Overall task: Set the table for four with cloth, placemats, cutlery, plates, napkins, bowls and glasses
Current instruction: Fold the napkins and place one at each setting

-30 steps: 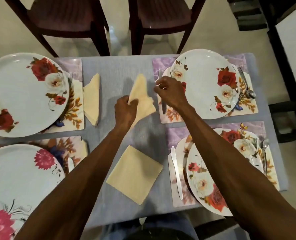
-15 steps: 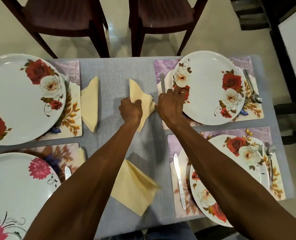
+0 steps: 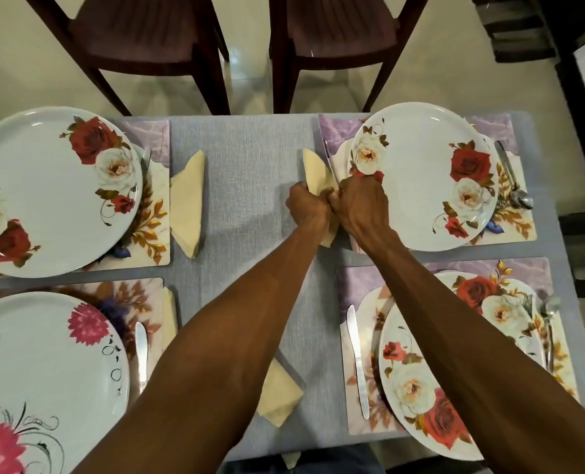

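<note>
A folded yellow napkin point(image 3: 313, 171) lies on the grey cloth point(image 3: 246, 159) against the left edge of the far right placemat point(image 3: 334, 131). My left hand point(image 3: 306, 208) and my right hand point(image 3: 361, 203) meet on its near end, both closed on it. The far right plate point(image 3: 421, 176) with roses sits just right of my right hand. Another folded napkin point(image 3: 187, 203) lies beside the far left placemat. A third yellow napkin point(image 3: 279, 393) lies near the front, partly under my left forearm. A fourth napkin point(image 3: 168, 319) peeks out beside the near left placemat.
Four floral plates rest on placemats: far left point(image 3: 45, 189), near left point(image 3: 38, 371), near right point(image 3: 421, 378). Knives point(image 3: 357, 360) point(image 3: 141, 350) and spoons point(image 3: 520, 198) lie beside them. Two dark chairs point(image 3: 137, 35) point(image 3: 339, 29) stand beyond the table's far edge.
The napkin was held up above the cloth; both hands have brought it down and to the right, against the far right placemat. My hands have drawn together on it.
</note>
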